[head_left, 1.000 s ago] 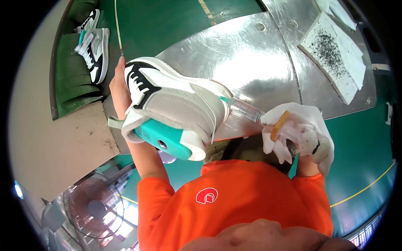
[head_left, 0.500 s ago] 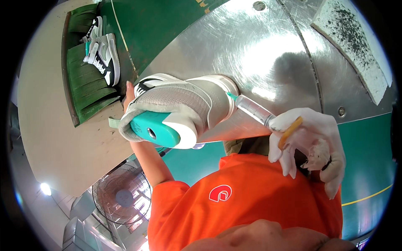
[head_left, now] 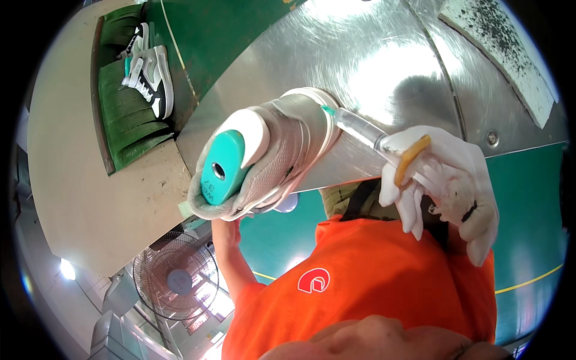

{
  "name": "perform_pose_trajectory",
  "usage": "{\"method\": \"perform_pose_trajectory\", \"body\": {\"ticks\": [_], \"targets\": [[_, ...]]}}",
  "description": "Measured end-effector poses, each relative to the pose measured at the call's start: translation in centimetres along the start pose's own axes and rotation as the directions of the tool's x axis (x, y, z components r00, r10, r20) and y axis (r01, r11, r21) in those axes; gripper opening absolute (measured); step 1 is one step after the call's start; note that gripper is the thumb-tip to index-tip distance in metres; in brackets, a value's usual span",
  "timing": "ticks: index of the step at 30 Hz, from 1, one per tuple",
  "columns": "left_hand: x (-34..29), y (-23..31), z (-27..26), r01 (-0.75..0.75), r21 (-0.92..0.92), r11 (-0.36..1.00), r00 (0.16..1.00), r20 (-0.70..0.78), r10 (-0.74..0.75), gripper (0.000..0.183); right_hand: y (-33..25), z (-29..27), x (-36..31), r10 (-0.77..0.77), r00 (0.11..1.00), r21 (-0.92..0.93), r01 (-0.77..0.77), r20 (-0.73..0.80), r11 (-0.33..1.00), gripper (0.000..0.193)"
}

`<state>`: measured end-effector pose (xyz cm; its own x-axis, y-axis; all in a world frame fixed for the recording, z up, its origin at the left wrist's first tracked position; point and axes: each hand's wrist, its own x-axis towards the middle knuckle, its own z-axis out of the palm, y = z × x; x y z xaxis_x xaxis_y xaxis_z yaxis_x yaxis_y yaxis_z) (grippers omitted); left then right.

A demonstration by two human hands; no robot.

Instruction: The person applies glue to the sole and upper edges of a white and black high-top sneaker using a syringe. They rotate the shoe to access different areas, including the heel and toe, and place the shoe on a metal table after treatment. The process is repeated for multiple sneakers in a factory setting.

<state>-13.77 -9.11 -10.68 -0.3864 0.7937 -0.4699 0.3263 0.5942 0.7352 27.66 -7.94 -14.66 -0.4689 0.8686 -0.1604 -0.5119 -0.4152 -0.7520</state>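
Note:
A grey mesh sneaker (head_left: pixel 294 129) with a white sole edge is tilted up in the middle, a teal shoe last (head_left: pixel 223 171) filling its opening. My left hand (head_left: pixel 224 228) holds it from behind and below; the shoe hides its fingers, leaving only the wrist side in sight. My right hand (head_left: pixel 447 180), in a white glove with a yellowish band around a finger, is closed on a clear syringe (head_left: pixel 362 129). The syringe's green tip (head_left: pixel 327 110) meets the sole edge near the sneaker's toe end.
Beneath the sneaker lies a shiny metal table (head_left: pixel 264 72). A white board with black specks (head_left: pixel 504 51) rests at far right. Left, black-and-white sneakers (head_left: pixel 151 84) sit on a green slatted rack (head_left: pixel 123 114) beside a beige surface (head_left: pixel 66 150). A fan (head_left: pixel 177 279) stands lower left.
The sneaker has been rolled over, its last and white heel piece now turned the other way up. My left forearm has shifted right; the syringe tip has moved slightly up along the sole edge.

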Motion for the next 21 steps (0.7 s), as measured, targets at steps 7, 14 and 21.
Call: {"method": "perform_pose_trajectory", "body": {"ticks": [7,14,21], "targets": [[-5.2,-3.2,1.9,0.088,-0.204,0.975,0.963,0.266,-0.031,0.065,0.6,0.4,0.8,-0.001,1.0,-0.048,0.0,-0.002,0.999,0.048],[-8.0,-5.5,2.7,0.19,-0.179,0.965,0.858,0.508,-0.075,0.093,0.0,1.1,0.9,0.004,1.0,-0.081,-0.004,-0.003,0.997,0.044],[-8.9,-6.6,5.1,0.231,-0.327,0.916,0.885,0.463,-0.058,0.083,1.4,2.2,1.4,-0.055,0.997,-0.176,0.044,-0.06,0.983,0.051]]}}
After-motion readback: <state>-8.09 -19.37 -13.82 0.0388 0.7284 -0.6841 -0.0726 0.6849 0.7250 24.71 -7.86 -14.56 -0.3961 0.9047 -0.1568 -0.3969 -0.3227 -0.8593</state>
